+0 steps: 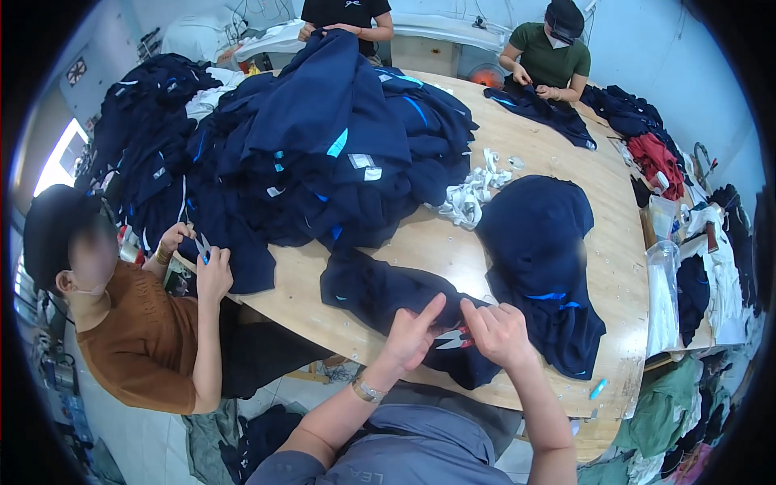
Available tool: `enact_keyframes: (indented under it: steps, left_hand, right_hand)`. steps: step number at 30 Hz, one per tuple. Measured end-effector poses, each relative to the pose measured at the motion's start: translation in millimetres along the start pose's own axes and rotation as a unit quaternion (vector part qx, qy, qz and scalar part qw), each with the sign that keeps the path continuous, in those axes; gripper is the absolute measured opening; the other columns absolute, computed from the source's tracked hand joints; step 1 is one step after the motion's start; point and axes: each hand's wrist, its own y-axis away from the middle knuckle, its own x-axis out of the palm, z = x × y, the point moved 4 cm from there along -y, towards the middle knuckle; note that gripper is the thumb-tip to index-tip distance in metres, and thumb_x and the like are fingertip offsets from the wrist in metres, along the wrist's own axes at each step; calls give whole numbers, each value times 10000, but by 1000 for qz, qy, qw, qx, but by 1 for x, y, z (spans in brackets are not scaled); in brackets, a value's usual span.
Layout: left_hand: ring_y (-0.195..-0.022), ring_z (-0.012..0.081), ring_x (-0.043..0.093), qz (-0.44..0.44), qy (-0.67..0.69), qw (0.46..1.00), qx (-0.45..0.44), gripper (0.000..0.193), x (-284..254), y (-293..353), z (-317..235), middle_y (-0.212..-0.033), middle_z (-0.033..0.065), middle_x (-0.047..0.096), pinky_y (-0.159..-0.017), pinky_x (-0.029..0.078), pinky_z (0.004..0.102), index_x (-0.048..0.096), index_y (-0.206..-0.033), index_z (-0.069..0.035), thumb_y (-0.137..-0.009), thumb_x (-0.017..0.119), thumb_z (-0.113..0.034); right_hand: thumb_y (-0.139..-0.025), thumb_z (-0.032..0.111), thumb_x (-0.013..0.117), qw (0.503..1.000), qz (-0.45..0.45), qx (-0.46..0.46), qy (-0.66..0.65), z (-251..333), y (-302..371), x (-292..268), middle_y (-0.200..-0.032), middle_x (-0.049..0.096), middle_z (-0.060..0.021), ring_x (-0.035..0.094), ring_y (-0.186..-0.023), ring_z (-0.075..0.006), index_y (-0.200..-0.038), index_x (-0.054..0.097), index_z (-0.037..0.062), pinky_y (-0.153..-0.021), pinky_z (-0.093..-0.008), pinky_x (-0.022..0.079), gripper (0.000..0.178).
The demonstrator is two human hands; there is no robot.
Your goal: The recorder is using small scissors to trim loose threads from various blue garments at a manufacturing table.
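A navy garment (372, 283) lies across the table's near edge in front of me. My left hand (412, 333) is closed on its fabric, thumb raised along the edge. My right hand (496, 330) is closed round small red-handled thread snips (454, 339), whose pale blades point left toward my left hand. The two hands are a short gap apart, with the snips between them. Part of the garment hangs down below the snips toward my lap. Another navy garment (537, 242) lies spread out just right of my hands.
A tall heap of navy garments (323, 153) covers the table's (420, 246) far left. White fabric strips (469, 198) lie mid-table; a light-blue marker-like object (598, 390) lies near right. A co-worker in brown (145, 323) uses scissors (203, 249) close on my left. Two other people work across the table.
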Motion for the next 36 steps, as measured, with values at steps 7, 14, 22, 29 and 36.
enact_keyframes:
  steps: [7, 14, 22, 29, 36]
  left_hand:
    - [-832, 146, 572, -18, -29, 999, -8, 190, 7, 7, -13, -947, 65, 607, -765, 509, 354, 598, -954, 17, -910, 538, -158]
    - [-942, 174, 587, 23, -20, 999, -36, 197, 10, 2, -16, -1020, 74, 613, -815, 508, 379, 588, -1032, -9, -907, 538, -153]
    - [-945, 143, 579, -3, -35, 999, 2, 175, -1, 0, -18, -1024, 43, 605, -811, 511, 366, 584, -1043, -43, -887, 565, -118]
    - [-721, 120, 584, 9, 21, 998, -58, 157, 4, -3, -1, -806, 6, 593, -604, 541, 358, 594, -846, -26, -839, 647, -174]
    - [-885, 138, 540, 18, 152, 979, -132, 198, 0, 5, 9, -886, 25, 597, -813, 478, 353, 630, -944, -55, -838, 648, -221]
  right_hand:
    - [-679, 103, 600, 995, 52, -79, 33, -1, -3, 4, -556, 438, 15, 481, -474, -110, -887, 560, 16, -454, -249, 346, 230]
    - [-585, -51, 654, 962, -107, 113, -225, -17, 14, 13, -616, 549, -22, 539, -493, -151, -916, 538, 14, -467, -278, 415, 357]
    - [-684, 69, 609, 991, -20, 24, -133, -6, -10, 12, -614, 554, -30, 567, -515, -175, -957, 565, 29, -459, -302, 425, 280]
    - [-763, 34, 556, 998, 40, -34, -46, -2, -5, 1, -551, 436, -54, 459, -459, -186, -932, 555, -46, -444, -309, 310, 188]
    - [-747, -22, 580, 993, 21, -15, -112, 3, -7, 4, -571, 495, -74, 481, -461, -208, -909, 563, -24, -449, -288, 331, 163]
